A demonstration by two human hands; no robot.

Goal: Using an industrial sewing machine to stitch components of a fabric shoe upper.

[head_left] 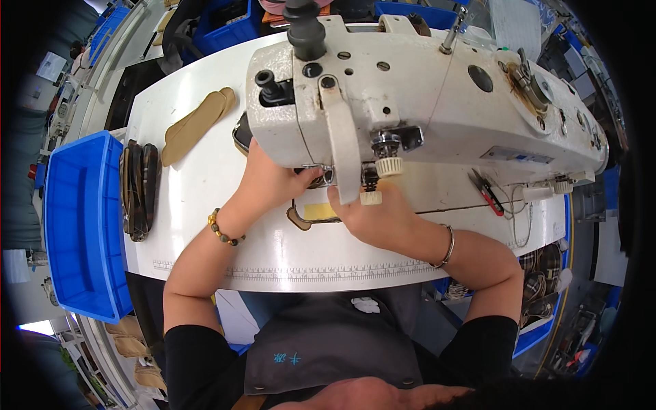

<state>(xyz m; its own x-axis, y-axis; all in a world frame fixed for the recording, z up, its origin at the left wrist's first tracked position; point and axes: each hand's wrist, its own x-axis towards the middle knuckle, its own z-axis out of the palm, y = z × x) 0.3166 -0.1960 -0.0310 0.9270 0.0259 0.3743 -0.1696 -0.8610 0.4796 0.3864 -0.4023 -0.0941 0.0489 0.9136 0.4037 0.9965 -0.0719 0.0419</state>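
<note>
Both of my hands are at the needle area of a white sewing machine [321, 113]. My left hand [270, 178] is bent in from the left, its thumb pressed close to the presser foot; the machine head hides most of its fingers. From the right, my right hand [379, 217] is closed, fingers curled by the foot. Between them a small tan piece with a dark edge [298, 219] shows its curved end; the rest is hidden under the hands and machine. Beside it is a yellow patch [321, 211]. A black-edged part [242, 133] shows behind my left wrist.
Tan sole-shaped pieces [198, 126] lie on the white table [205, 184] at the far left. A stack of plaid fabric pieces [140, 191] stands beside a blue bin [89, 232]. Red-handled thread snips [486, 193] lie at the right. A printed ruler [294, 275] runs along the near edge.
</note>
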